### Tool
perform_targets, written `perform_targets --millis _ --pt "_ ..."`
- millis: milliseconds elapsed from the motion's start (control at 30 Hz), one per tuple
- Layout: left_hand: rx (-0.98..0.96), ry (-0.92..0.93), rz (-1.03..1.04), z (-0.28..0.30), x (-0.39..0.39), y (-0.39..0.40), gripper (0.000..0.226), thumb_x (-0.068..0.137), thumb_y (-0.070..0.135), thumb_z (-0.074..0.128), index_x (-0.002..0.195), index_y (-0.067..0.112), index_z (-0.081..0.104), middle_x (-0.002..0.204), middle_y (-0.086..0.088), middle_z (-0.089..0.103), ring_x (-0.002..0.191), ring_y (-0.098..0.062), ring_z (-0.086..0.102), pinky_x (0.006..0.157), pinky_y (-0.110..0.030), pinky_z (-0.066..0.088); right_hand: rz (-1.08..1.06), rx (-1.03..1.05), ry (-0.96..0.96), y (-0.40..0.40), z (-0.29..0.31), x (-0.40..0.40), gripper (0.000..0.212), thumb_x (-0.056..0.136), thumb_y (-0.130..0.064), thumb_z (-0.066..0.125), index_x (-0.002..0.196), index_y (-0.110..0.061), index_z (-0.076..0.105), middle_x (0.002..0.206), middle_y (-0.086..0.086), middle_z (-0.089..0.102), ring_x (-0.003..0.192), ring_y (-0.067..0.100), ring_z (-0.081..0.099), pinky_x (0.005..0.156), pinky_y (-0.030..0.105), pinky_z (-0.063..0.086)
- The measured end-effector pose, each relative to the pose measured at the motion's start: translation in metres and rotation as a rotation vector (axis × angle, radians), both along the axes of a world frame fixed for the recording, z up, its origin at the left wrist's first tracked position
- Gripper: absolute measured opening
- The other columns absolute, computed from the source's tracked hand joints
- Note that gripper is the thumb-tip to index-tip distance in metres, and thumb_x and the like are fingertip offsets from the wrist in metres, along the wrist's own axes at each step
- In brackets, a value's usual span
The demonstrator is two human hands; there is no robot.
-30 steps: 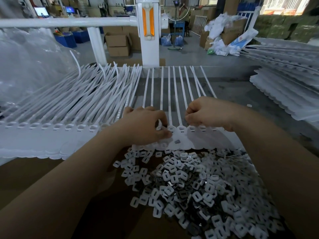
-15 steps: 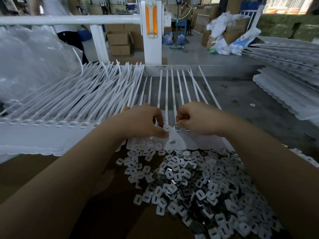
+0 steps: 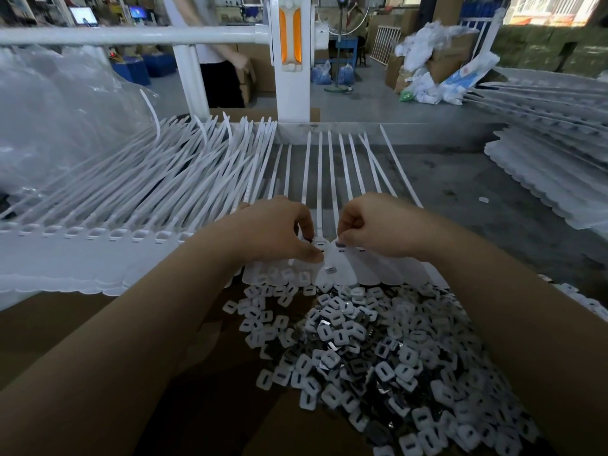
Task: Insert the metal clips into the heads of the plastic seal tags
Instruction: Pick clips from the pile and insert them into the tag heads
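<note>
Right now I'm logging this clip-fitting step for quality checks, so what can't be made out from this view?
- Head view: whether the left hand holds a clip; its curled fingers hide the grip.
- Right hand: its fingertips cover the seal tag head, so clip seating is unclear.
- Clip pile: cut off by the bottom edge.
- Standing person: cut off by the top edge.

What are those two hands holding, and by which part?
Both the left hand and right hand pinch at the seal tag heads; what each grip holds cannot be told.
</note>
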State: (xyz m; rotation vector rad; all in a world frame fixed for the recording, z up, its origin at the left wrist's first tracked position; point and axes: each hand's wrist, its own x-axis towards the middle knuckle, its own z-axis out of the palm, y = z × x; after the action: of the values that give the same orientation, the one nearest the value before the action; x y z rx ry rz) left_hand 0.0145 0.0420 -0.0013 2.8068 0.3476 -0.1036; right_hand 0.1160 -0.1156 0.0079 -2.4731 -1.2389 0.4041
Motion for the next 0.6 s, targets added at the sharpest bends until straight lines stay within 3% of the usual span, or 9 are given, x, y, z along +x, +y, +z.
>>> perform_targets --millis 133,200,300,333,467,600 --pt "0.004 0.013 -0.015 0.001 0.001 -0.001 0.038 0.074 0.062 0.071 0.102 0.037 0.061 0.104 0.013 0.05 0.094 -0.01 0.054 0.091 -0.039 0.045 -0.004 0.044 0.041 -0.002 -0.001 0.005 0.009 0.093 -0.02 0.061 0.088 -0.026 0.065 0.089 -0.009 0.066 0.08 0.005 0.062 0.062 0.02 0.046" --pt "-0.03 0.017 -0.022 0.001 0.0 0.0 0.032 0.078 0.057 0.07 0.1 0.037 0.061 0.103 0.014 0.049 0.091 -0.007 0.053 0.081 -0.031 0.046 0.005 0.064 0.054 -0.002 0.0 0.007 0.01 0.092 -0.019 0.062 0.086 -0.027 0.065 0.09 -0.008 0.067 0.08 0.006 0.064 0.066 0.023 0.051" --pt "-0.154 -0.02 0.007 0.002 0.001 0.002 0.004 0.09 0.038 0.066 0.093 0.037 0.063 0.096 0.014 0.056 0.082 -0.002 0.054 0.064 -0.021 0.039 0.095 0.105 0.081 -0.003 0.006 0.004 0.007 0.087 -0.021 0.069 0.084 -0.027 0.07 0.088 -0.009 0.07 0.08 0.008 0.067 0.076 0.034 0.058" --pt "-0.205 -0.039 0.029 0.001 0.002 0.003 0.006 0.092 0.032 0.064 0.091 0.037 0.065 0.092 0.015 0.06 0.08 -0.001 0.056 0.063 -0.021 0.039 0.159 0.115 0.115 -0.003 0.009 0.001 0.007 0.084 -0.022 0.071 0.084 -0.028 0.071 0.085 -0.01 0.07 0.079 0.006 0.067 0.078 0.034 0.058" --pt "-0.321 -0.077 0.099 -0.001 0.003 0.006 0.013 0.094 0.027 0.062 0.103 0.03 0.072 0.094 0.014 0.065 0.086 -0.003 0.059 0.066 -0.022 0.041 0.411 0.081 0.104 0.002 0.013 -0.017 0.012 0.082 -0.022 0.075 0.088 -0.032 0.073 0.078 -0.013 0.065 0.073 -0.008 0.06 0.067 0.01 0.047" --pt "-0.36 -0.08 0.11 -0.002 0.001 0.006 0.02 0.094 0.022 0.061 0.112 0.026 0.071 0.095 0.015 0.065 0.089 -0.002 0.059 0.068 -0.02 0.041 0.439 0.045 -0.01 0.007 0.008 -0.027 0.016 0.08 -0.028 0.076 0.094 -0.034 0.071 0.077 -0.015 0.061 0.072 -0.011 0.054 0.064 0.004 0.041"
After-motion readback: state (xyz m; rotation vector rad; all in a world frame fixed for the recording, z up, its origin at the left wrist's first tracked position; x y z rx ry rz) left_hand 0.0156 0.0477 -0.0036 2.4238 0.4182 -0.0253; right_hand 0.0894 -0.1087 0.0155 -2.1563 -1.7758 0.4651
